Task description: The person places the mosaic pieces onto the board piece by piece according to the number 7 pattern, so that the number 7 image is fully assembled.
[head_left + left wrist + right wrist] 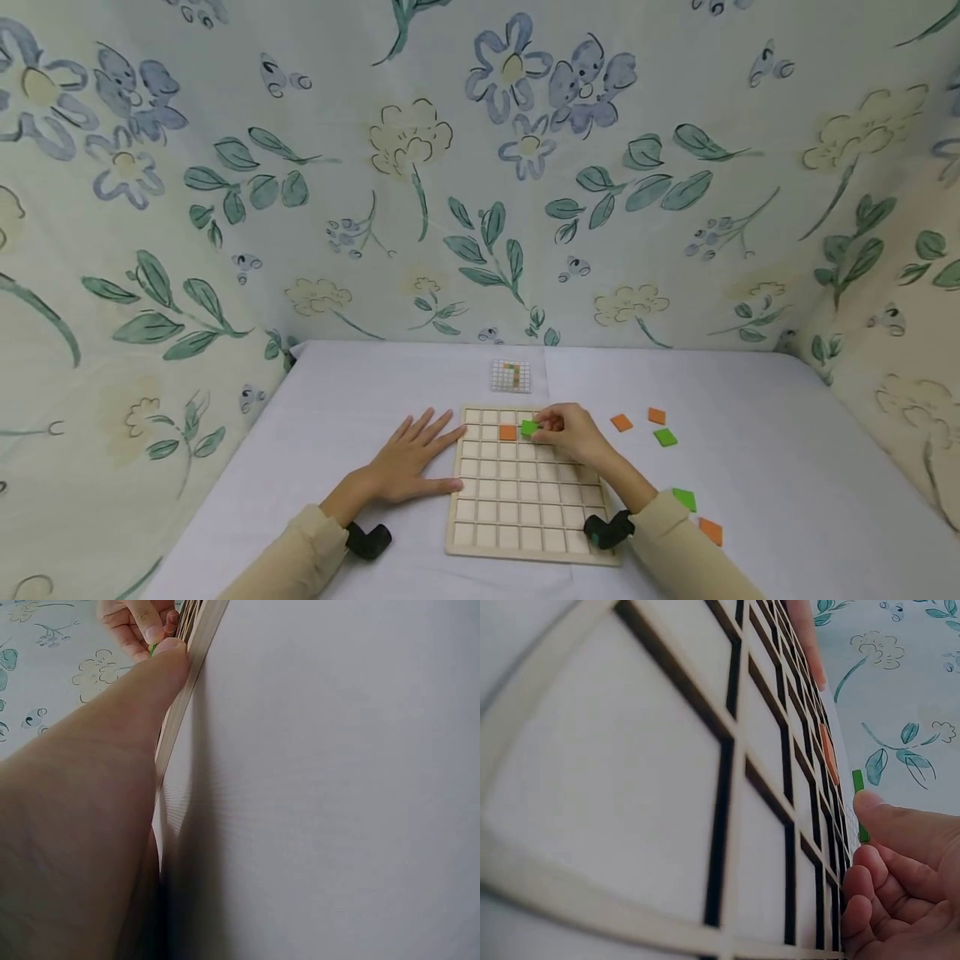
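Thumb and fingers [907,829] of the right hand [573,432] are pinching a green tile [528,428] over the far part of the gridded board [525,553], right of an orange tile [507,432]. The left hand [408,465] is lying spread, its thumb and forefinger touching the board's left edge. Both arms [296,546] are reaching from the near side.

Floral curtain [450,192] at back & sides, blue/green/yel. on pale; white tblcloth [795,475] below.

Layout on table [420,367]

Board [528,490] centre, card [511,376] behind. Seated tile [507,432] in a far-side cell; second tile [528,428], in right hand [576,434], just right of it. Left hand [408,467] at board's left edge. Five loose tiles [621,422] right.
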A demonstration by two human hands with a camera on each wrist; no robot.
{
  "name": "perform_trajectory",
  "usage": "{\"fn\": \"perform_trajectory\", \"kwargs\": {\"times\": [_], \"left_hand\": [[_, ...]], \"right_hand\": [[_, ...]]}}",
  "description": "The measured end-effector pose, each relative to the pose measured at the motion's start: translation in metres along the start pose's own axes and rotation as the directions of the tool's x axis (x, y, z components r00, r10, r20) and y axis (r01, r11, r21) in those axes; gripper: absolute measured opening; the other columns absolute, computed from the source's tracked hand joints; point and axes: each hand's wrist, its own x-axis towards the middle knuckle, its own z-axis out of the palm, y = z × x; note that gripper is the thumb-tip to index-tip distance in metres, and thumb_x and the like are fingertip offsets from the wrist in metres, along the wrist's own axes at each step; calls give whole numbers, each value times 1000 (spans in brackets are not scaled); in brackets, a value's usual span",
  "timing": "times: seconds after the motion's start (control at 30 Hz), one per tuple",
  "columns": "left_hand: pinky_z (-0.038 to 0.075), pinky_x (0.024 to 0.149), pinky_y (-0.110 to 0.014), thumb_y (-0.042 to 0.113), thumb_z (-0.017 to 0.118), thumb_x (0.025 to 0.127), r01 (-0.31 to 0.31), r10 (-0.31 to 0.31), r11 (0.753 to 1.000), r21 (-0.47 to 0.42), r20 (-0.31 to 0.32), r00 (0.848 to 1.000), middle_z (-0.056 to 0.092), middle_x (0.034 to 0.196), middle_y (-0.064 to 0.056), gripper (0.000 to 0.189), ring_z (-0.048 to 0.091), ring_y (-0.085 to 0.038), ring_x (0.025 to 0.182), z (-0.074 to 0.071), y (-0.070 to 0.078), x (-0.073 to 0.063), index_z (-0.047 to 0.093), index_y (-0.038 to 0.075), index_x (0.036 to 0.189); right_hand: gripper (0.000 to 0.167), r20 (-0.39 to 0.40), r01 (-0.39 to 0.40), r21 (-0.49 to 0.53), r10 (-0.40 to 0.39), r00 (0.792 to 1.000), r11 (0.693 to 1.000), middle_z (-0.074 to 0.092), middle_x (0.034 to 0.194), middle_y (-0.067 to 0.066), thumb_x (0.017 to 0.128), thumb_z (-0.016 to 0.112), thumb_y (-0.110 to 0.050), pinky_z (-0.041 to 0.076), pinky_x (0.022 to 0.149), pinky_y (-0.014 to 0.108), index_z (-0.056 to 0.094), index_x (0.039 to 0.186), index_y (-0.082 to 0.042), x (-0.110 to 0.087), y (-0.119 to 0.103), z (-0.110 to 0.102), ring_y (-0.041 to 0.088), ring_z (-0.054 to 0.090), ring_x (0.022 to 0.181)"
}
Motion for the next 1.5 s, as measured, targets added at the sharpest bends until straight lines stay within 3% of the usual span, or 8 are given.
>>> {"fn": "perform_trajectory", "kwargs": {"times": [0.17,0.47,1.5], "left_hand": [[2,118,-59,80,40,89,16,-16,1000,6,20,1000,9,167,-4,89,2,-35,152,-2,3,3,19,31,161],[2,118,-59,81,39,88,25,-25,1000,11,22,999,9,167,-3,90,1,-34,152,0,1,1,19,32,161],[3,117,-60,79,41,89,27,-27,1000,3,21,999,10,167,-5,89,2,-36,152,-1,3,1,21,30,161]], "right_hand": [[18,-9,-12,-33,12,1000,999,59,74,1,83,81,-4,43,59,25,74,99,2,2,0,-1,14,51,67],[16,5,-39,-2,39,999,999,57,72,2,81,80,1,40,57,23,73,95,3,2,-3,4,14,48,66],[19,36,47,-82,-45,998,995,59,72,-1,81,81,0,41,57,24,76,99,1,2,-1,3,13,49,65]]}}
